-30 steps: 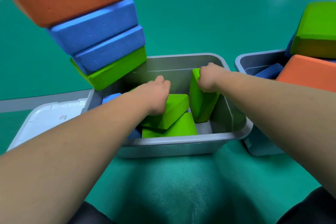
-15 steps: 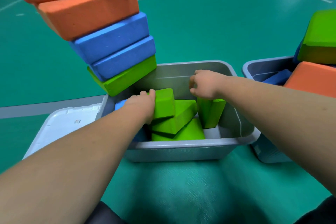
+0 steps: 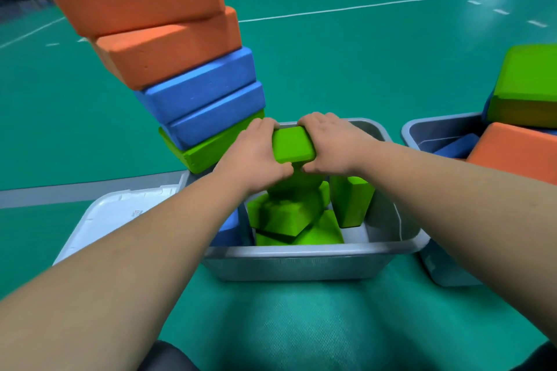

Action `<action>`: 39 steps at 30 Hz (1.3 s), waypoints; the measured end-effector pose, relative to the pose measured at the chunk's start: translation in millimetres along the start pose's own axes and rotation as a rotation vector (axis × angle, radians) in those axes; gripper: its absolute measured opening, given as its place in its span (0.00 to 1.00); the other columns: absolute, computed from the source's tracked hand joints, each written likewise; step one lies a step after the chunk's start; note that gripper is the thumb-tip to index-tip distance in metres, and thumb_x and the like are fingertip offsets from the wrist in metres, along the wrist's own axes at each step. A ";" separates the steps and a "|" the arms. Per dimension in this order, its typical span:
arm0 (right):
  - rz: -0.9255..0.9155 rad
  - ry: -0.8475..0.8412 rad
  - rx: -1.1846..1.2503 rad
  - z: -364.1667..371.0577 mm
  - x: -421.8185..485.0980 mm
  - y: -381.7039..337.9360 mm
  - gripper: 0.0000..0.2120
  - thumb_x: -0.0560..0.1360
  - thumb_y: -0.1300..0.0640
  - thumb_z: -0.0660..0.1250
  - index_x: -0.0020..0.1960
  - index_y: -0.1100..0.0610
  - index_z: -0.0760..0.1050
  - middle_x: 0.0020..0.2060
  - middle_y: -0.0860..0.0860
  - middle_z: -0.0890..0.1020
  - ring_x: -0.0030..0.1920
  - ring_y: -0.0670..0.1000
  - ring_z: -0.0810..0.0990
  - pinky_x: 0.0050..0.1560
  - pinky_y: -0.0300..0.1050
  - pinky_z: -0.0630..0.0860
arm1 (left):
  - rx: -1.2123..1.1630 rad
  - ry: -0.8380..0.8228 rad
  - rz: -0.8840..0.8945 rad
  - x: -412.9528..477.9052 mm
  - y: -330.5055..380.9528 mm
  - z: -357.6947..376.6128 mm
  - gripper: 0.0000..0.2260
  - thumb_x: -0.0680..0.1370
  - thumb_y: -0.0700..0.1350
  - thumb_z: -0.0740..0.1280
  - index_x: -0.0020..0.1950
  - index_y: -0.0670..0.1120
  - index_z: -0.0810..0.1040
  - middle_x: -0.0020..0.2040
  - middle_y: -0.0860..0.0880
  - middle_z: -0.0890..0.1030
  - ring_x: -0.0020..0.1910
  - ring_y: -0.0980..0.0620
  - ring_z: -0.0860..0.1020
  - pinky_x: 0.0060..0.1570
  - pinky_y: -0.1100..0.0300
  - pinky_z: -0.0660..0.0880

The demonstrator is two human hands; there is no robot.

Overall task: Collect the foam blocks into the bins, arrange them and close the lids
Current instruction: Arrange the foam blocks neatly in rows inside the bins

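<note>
Now gripping one green foam block (image 3: pixel 292 144) from both ends: left hand (image 3: pixel 256 156) curled round its left end, right hand (image 3: pixel 334 144) curled round its right end, thumbs tucked underneath. Held lifted above the open grey bin (image 3: pixel 301 262), clear of the other blocks inside. Lying in that bin below: a loose pile of green blocks (image 3: pixel 286 214), tilted against one another, plus an upright green block (image 3: pixel 351 202) just beside them on the right and a blue block (image 3: pixel 229 229) at the left wall, partly hidden by the left forearm. Flat on the green floor (image 3: pixel 361 54) to the bin's left, a white lid (image 3: pixel 105 220). Rising at the bin's far left corner, a tall stack (image 3: pixel 199 84): two orange on top, two blue, one green at the bottom. Off to the right, a second bin (image 3: pixel 437 129) holding an orange block (image 3: pixel 512 150), a big green block (image 3: pixel 527 84) and some blue ones
</note>
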State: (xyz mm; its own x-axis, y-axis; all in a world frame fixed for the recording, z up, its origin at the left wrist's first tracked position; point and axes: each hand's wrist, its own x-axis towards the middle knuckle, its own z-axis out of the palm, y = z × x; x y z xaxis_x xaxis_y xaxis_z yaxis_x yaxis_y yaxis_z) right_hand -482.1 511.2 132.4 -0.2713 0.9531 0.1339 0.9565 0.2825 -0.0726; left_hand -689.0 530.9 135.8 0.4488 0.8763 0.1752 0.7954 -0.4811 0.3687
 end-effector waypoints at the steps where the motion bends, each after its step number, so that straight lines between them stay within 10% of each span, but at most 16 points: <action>1: 0.013 0.026 0.013 -3.7 -1.4 1.1 0.37 0.65 0.35 0.74 0.65 0.55 0.68 0.58 0.55 0.76 0.58 0.59 0.75 0.60 0.55 0.74 | -0.027 0.037 0.015 -1.2 -0.5 -0.1 0.37 0.65 0.59 0.75 0.71 0.50 0.68 0.62 0.49 0.72 0.59 0.47 0.75 0.60 0.49 0.76; 7: 0.255 0.159 0.215 -35.1 -6.4 7.9 0.36 0.64 0.30 0.76 0.56 0.55 0.67 0.56 0.56 0.76 0.55 0.57 0.75 0.50 0.49 0.68 | -0.162 0.221 -0.120 -0.7 0.8 8.9 0.39 0.81 0.56 0.67 0.82 0.42 0.50 0.80 0.43 0.57 0.70 0.41 0.73 0.65 0.49 0.71; 12: 0.442 0.217 0.282 -62.7 -15.2 13.9 0.39 0.62 0.25 0.71 0.55 0.54 0.67 0.55 0.56 0.78 0.48 0.56 0.74 0.46 0.48 0.67 | -0.195 -0.005 -0.085 2.0 -1.8 25.3 0.36 0.81 0.53 0.68 0.82 0.43 0.55 0.76 0.41 0.66 0.75 0.43 0.68 0.75 0.51 0.65; 21: 0.605 -0.065 0.112 -91.6 -48.2 27.3 0.43 0.63 0.29 0.64 0.73 0.48 0.66 0.63 0.58 0.79 0.57 0.60 0.79 0.52 0.53 0.76 | -0.272 -0.297 0.044 5.7 43.7 76.6 0.31 0.79 0.54 0.70 0.78 0.47 0.63 0.67 0.44 0.75 0.59 0.49 0.78 0.63 0.58 0.72; 25: 0.722 -0.197 0.115 -89.5 -57.5 40.0 0.43 0.68 0.33 0.66 0.77 0.53 0.64 0.67 0.60 0.77 0.63 0.61 0.77 0.55 0.51 0.72 | -0.354 -0.434 0.030 8.3 70.4 95.1 0.36 0.77 0.50 0.69 0.81 0.45 0.58 0.76 0.45 0.70 0.72 0.45 0.74 0.73 0.49 0.69; 39: 0.747 -0.315 0.065 -75.2 -82.9 36.0 0.38 0.74 0.34 0.63 0.73 0.58 0.61 0.63 0.63 0.75 0.54 0.62 0.75 0.51 0.52 0.74 | -0.254 -0.520 0.024 11.6 85.8 139.6 0.41 0.77 0.43 0.70 0.84 0.50 0.49 0.74 0.44 0.75 0.59 0.47 0.79 0.52 0.64 0.70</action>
State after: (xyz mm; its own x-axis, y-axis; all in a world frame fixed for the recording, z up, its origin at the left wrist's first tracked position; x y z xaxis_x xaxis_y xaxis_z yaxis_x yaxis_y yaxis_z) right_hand -417.1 434.2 193.0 0.4096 0.8754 -0.2567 0.8914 -0.4439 -0.0916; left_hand -558.7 496.1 42.0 0.6579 0.7061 -0.2618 0.6886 -0.4232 0.5889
